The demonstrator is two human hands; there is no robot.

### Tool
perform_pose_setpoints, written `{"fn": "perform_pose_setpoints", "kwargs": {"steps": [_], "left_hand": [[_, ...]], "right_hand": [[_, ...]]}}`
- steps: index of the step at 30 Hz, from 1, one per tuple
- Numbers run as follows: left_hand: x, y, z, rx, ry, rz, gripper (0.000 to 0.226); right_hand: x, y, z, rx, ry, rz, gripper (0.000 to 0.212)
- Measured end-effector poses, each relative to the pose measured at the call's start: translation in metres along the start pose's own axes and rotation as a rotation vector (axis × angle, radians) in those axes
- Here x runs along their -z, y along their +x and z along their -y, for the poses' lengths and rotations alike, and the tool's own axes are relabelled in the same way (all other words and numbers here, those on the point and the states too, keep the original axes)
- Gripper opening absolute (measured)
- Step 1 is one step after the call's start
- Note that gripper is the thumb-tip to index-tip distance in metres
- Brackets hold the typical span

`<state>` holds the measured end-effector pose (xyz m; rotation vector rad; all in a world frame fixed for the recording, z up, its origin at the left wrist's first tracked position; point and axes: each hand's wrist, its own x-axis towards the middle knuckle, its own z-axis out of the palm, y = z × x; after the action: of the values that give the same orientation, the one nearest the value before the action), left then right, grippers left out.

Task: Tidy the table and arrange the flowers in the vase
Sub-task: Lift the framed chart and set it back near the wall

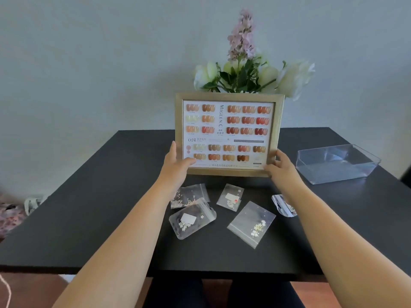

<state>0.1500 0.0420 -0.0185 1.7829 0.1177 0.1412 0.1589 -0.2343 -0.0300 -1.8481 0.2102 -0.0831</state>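
Observation:
A wooden picture frame [229,134] with a nail-colour chart stands upright in the middle of the black table [89,218]. My left hand [175,167] grips its lower left corner, thumb on the glass. My right hand [281,168] grips the lower right corner. Behind the frame rise white and purple flowers [244,70]; their vase is hidden by the frame. Several small clear bags [192,218] of tiny flower beads lie scattered on the table in front of the frame, one partly under my right forearm.
A clear plastic box [335,163] sits empty on the right side of the table. A pale wall stands right behind the table. Patterned fabric [11,216] lies on the floor at the left.

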Motion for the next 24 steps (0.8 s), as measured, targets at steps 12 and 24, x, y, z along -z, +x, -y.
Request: {"fn": "perform_pose_setpoints", "kwargs": {"steps": [12, 24], "left_hand": [[0.09, -0.003, 0.027, 0.082, -0.202, -0.27, 0.071], [0.163, 0.035, 0.031, 0.125, -0.211, -0.439, 0.036]], "right_hand": [[-0.087, -0.007, 0.045, 0.134, -0.106, 0.249, 0.055], [-0.177, 0.03, 0.092, 0.115, -0.109, 0.327, 0.05]]}}
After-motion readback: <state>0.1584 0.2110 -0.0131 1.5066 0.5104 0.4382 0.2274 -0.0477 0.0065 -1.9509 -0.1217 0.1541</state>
